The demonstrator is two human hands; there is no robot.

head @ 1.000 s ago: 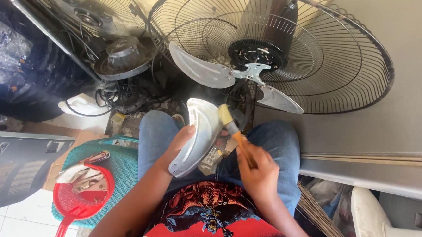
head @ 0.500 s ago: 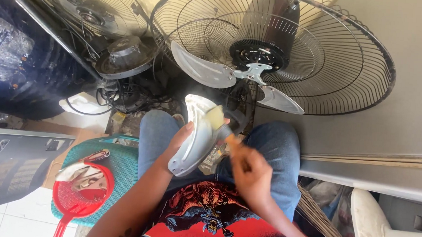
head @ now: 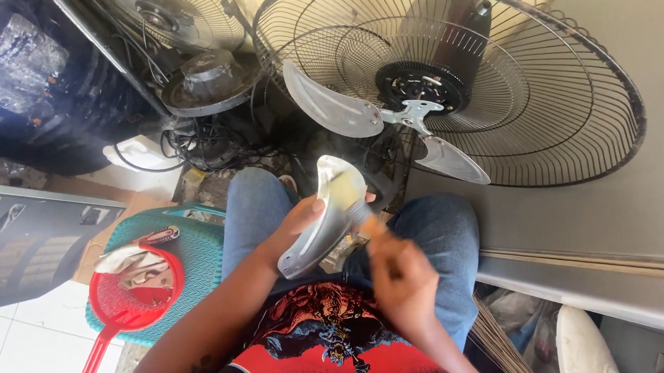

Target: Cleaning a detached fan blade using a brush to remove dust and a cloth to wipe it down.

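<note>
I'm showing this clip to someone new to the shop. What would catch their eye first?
Probably the large fan lying at top centre, its wire cage open and two metal blades on the hub. Just below, over the person's lap, the left hand holds a detached fan blade while the blurred right hand works at it. A red strainer sits lower left.

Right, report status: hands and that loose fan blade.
Left hand grips loose fan blade over lap. Right hand holds brush handle, blurred, at blade's edge. Fan guard ahead, clear of both hands.
</note>
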